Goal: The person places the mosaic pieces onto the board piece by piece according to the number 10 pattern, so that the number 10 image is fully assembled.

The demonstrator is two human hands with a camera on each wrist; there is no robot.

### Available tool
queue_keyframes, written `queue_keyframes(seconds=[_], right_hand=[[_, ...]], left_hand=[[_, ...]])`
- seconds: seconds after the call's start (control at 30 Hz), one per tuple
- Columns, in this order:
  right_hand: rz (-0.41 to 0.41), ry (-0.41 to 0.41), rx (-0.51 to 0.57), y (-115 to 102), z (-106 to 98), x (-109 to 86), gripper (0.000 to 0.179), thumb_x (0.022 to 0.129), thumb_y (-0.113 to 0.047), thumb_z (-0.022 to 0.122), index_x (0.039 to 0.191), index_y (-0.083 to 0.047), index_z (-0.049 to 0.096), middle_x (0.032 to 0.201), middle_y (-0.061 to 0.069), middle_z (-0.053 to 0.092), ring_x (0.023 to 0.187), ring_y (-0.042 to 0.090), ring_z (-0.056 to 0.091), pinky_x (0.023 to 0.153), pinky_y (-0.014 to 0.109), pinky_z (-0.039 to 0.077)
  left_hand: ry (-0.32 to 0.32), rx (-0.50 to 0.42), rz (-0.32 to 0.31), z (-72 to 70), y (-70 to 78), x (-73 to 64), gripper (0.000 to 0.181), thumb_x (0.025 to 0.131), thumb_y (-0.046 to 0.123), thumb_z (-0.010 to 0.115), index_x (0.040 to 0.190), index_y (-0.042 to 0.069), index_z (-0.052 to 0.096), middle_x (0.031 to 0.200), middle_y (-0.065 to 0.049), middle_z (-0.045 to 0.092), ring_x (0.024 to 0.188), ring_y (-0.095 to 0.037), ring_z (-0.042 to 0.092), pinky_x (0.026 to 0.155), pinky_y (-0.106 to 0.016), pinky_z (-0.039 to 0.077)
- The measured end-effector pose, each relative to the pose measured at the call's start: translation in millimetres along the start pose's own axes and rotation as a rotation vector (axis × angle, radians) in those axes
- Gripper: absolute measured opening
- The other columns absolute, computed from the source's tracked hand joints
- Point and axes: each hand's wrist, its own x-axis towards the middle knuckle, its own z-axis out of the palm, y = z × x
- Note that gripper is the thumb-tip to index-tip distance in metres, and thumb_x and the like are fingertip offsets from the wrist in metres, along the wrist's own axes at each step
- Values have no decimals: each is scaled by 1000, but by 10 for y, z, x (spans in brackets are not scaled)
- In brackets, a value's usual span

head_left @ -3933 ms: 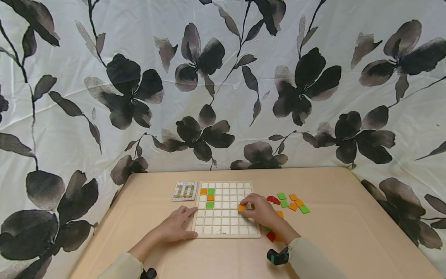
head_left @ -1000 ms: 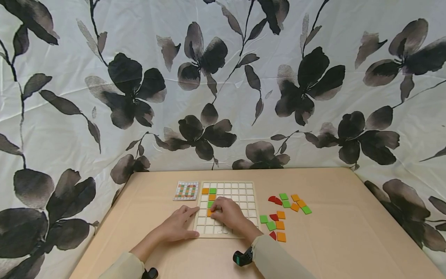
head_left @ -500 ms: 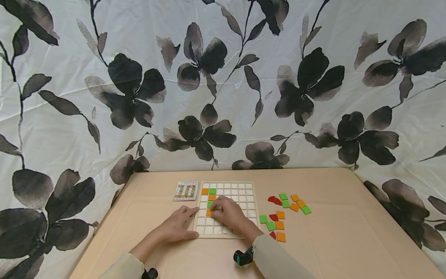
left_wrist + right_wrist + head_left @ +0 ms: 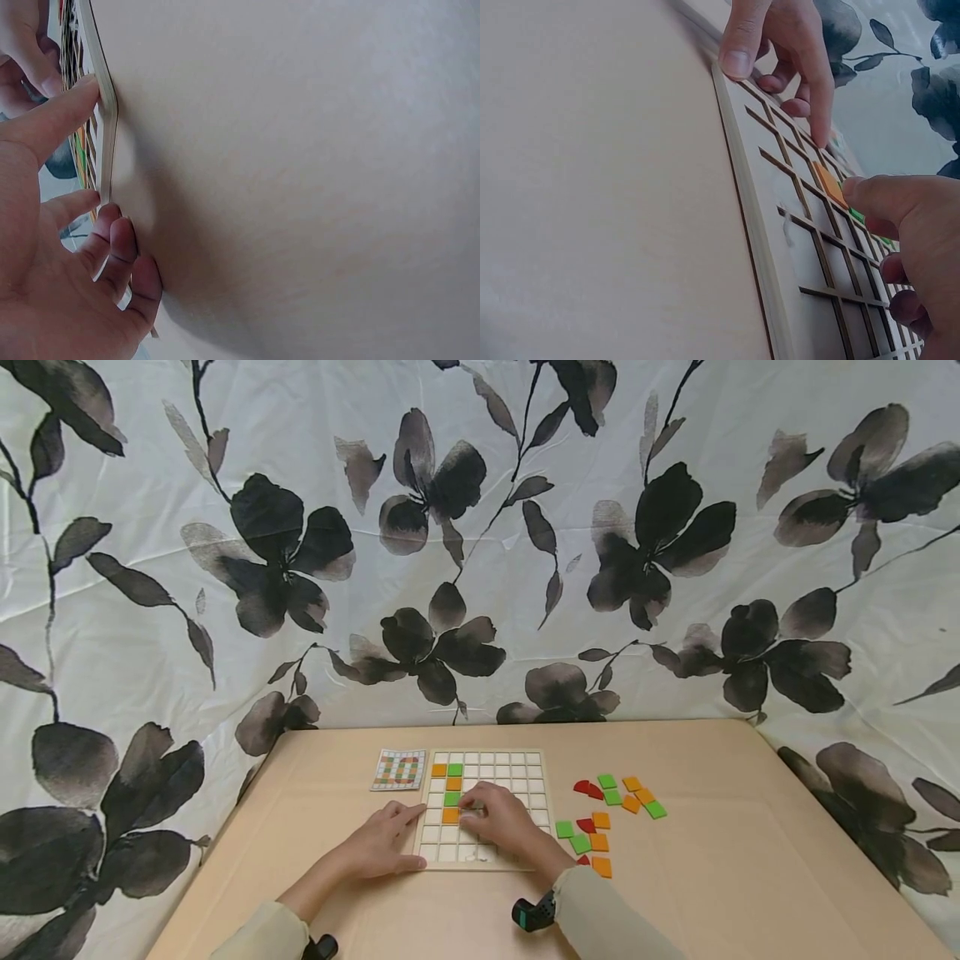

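A wooden grid board (image 4: 487, 865) lies on the table, with several orange and green square tiles set in its left columns. The lowest one, an orange tile (image 4: 450, 816), lies in its cell and shows whole in the head view. My right hand (image 4: 498, 820) is just right of it, fingers loosely bent. In the right wrist view the thumb tip is at the edge of this orange tile (image 4: 828, 184); whether it touches cannot be told. My left hand (image 4: 378, 843) rests at the board's left edge, its thumb (image 4: 739, 56) and forefinger spread and touching the frame.
A small pattern card (image 4: 398, 770) lies beyond my left hand, beside the board. Right of the board lie loose green tiles (image 4: 564, 830), orange tiles (image 4: 601, 867) and red rounded pieces (image 4: 588, 789). A floral cloth (image 4: 480, 543) hangs behind the table.
My right hand has carried an orange tile from the board's right side to the left column under the green one, then moved slightly right off it. The left hand has stayed put.
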Motion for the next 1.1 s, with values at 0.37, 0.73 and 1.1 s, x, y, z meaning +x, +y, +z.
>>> queue_keyframes(seconds=[0.37, 0.73, 1.1], right_hand=[[15, 9, 35, 63, -114, -61, 16, 87, -24, 72, 102, -18, 73, 99, -5, 66, 75, 13, 52, 65, 21, 42], [-7, 30, 30, 159, -220, -173, 16, 87, -23, 72, 102, -18, 73, 98, -6, 65, 76, 13, 51, 66, 20, 43], [8, 14, 35, 204, -373, -255, 18, 87, -24, 72, 104, -16, 72, 98, -4, 65, 72, 12, 49, 62, 19, 42]], left_hand=[[-7, -11, -5, 7, 3, 4, 86, 77, 50, 76, 147, 17, 40, 123, -2, 47, 106, -18, 44, 91, -45, 41], [-2, -4, 5, 3, 1, 2, 86, 77, 50, 76, 147, 16, 40, 122, -1, 47, 106, -17, 43, 90, -43, 41], [2, -3, 4, -4, -5, -5, 86, 77, 50, 76, 147, 16, 41, 123, -2, 47, 106, -17, 44, 90, -43, 41]])
